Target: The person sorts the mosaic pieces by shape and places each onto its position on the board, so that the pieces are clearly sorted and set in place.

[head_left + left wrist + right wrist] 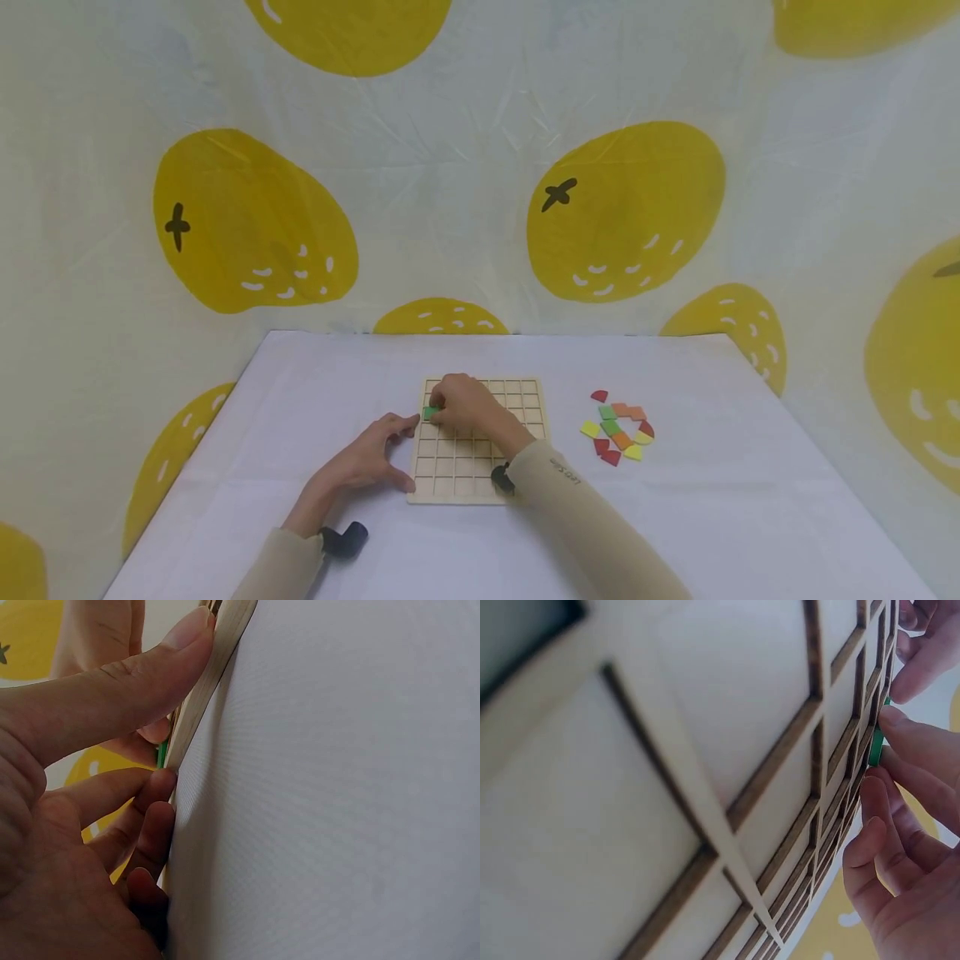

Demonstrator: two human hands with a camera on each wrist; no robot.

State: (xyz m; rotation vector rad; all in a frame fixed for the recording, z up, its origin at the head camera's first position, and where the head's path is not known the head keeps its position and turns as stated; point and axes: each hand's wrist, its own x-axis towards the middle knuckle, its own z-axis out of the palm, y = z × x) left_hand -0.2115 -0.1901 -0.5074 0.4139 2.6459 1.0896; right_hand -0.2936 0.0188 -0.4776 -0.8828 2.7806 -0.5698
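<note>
Wooden board: a pale, flat board with a raised square grid (444, 485) lies on the table, low in the centre of the head frame.
Green tile: a small, flat green square (430, 413) sits at the board's upper left, close to its left edge, partly covered by fingertips; whether it is fully seated in a cell, I cannot tell.
Right hand: reaching in from the lower right, the right hand (471, 406) is over the upper left of the board, thumb and finger narrowed to pinch the green tile.
Left hand: at the board's left edge, the left hand (369, 452) has its thumb spread wide from its fingers; the thumb rests at the lower left corner and a fingertip touches the edge higher up, near the green tile.
Loose tiles: right of centre, apart from the board, lies a scattered cluster of red rounded wedges (611, 457), orange squares (622, 440), green squares (607, 412) and yellow pieces (589, 429).
Sleeves: both are beige, and the right sleeve (600, 517) carries dark lettering; a black device (348, 542) shows below the left wrist.
Table: a white surface (712, 500) fills the lower frame.
Backdrop: pale cloth (450, 167) printed with large yellow fruit spans the upper frame.
</note>
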